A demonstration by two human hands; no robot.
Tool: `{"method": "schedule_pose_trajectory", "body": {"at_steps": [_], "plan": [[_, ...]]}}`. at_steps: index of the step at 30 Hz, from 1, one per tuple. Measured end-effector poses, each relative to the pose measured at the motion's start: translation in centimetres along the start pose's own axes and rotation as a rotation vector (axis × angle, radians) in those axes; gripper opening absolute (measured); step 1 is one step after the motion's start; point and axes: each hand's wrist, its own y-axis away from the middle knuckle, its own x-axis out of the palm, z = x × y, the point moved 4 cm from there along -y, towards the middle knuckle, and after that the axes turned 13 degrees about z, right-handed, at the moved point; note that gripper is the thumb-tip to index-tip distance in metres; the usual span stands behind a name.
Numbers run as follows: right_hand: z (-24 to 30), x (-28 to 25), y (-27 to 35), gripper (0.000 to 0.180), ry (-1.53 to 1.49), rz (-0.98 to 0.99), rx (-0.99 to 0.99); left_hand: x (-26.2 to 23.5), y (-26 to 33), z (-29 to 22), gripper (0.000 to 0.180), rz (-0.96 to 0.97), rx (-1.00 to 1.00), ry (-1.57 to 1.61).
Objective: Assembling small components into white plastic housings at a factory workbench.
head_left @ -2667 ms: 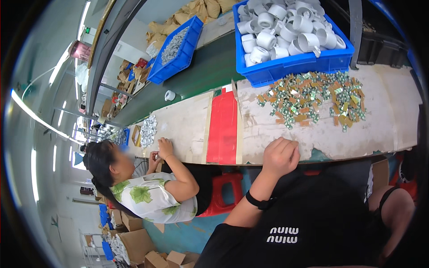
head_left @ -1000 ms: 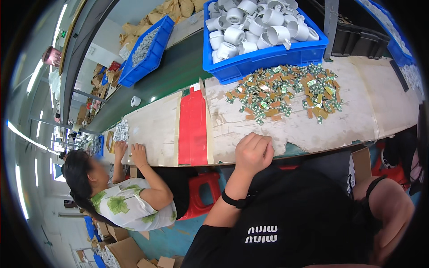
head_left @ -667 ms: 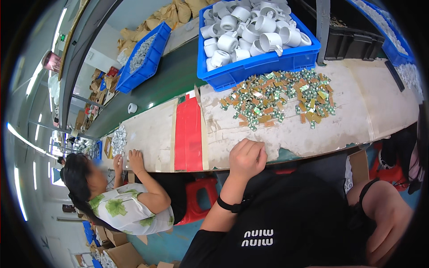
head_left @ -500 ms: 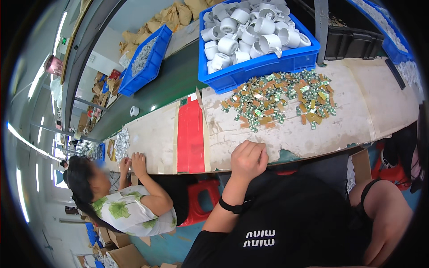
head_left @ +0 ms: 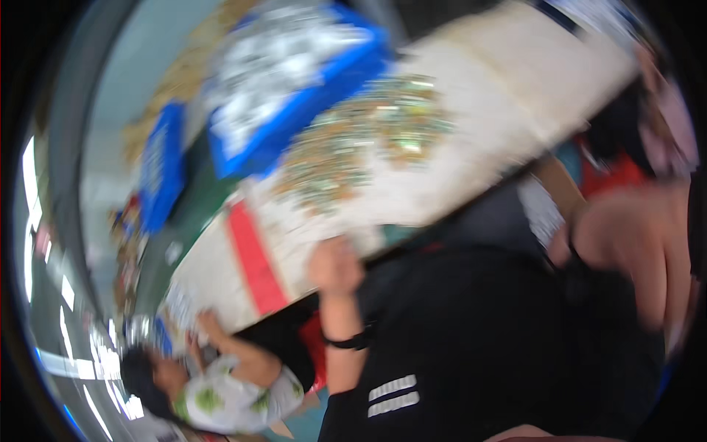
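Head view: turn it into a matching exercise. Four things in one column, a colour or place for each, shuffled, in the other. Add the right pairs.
Things
1. Strip across the table
2. Pile of small parts
3. Larger crate
4. Person's left hand

Colours and places
A. Blue, heaped with white pieces
B. At the table's near edge, just beyond a black wristband
C. Plain red
D. Green and orange, spread on the tabletop

Pairs: 1-C, 2-D, 3-A, 4-B
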Motion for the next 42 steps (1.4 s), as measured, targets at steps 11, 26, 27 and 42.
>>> {"method": "schedule_pose_trajectory", "body": {"at_steps": [11, 26, 27, 42], "plan": [[36.8, 13.5, 29.3, 0.026, 0.960, -1.349, 0.434, 2.3, -7.9, -9.0, 0.020, 0.229, -0.032, 0.560], [30.1, 28.2, 70.2, 0.090, 0.521, -1.764, 2.979, 12.5, -17.8, -20.6, 0.075, 0.873, 0.355, 0.100], [31.1, 28.5, 71.1, 0.090, 0.501, -1.769, 2.982, 13.0, -17.9, -20.8, 0.075, 0.884, 0.356, 0.103], [31.5, 28.1, 76.5, 0.072, 0.619, -1.745, 3.326, 14.0, -17.5, -21.1, 0.074, 0.861, 0.362, -0.053]]}}
